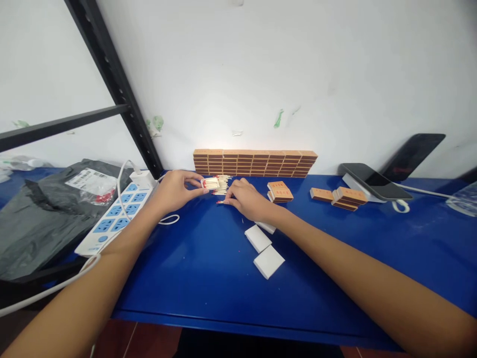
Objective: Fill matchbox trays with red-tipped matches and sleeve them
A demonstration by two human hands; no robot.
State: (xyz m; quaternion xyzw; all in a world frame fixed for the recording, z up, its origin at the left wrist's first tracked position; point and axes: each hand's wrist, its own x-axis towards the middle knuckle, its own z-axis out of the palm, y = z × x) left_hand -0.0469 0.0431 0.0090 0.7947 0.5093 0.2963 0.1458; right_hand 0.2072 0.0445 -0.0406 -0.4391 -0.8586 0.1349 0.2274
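My left hand [178, 190] pinches a small white matchbox tray [209, 183] with matches lying in it. Just right of the tray a loose pile of red-tipped matches [222, 185] lies on the blue table. My right hand [244, 198] is at the near side of that pile, with thumb and fingers closed on a match [219, 202] whose red head points left. White matchbox trays [269, 261] lie below my right hand, one of them partly hidden by the wrist.
Stacked matchboxes [255, 163] form a low row against the wall. More matchboxes [280, 192] lie right of my hand, and others [348, 196] farther right, near a phone [376, 181] on a white stand. A power strip [117, 216] and a grey plastic bag [55, 214] sit at left.
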